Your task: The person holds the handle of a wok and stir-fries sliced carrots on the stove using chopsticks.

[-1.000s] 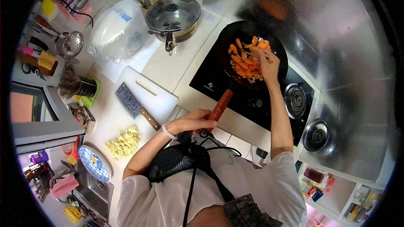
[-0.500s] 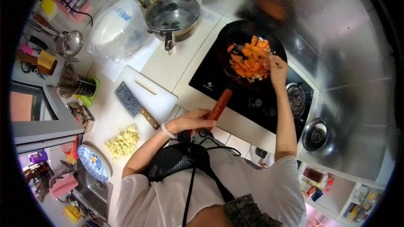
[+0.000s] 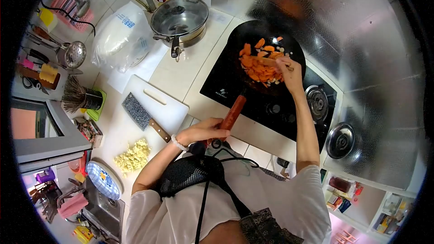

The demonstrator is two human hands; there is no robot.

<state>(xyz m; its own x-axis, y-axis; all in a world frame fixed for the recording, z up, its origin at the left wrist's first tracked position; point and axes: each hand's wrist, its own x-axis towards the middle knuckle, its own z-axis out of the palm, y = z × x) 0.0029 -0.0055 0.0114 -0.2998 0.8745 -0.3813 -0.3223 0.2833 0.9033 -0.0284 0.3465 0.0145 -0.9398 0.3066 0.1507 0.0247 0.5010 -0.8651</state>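
My left hand is closed around the reddish-brown handle of a dark wok on the black stove. Inside the wok lie sliced orange carrots, with small pale bits among them. A wooden spatula is gripped in my right hand above the wok, its blade reaching into the carrots. To the left, a cleaver with a wooden handle rests on a white cutting board. Below it is a heap of pale yellow chopped pieces.
A glass-lidded pot stands at the back of the counter, beside a plastic-bagged white item. Right of the wok are a second burner and a round dark metal piece. A blue-patterned plate leans by the sink.
My right hand has shifted slightly left with the spatula, whose blade now shows more clearly. Carrot slices have been pushed about in the wok. My left hand stays on the handle.
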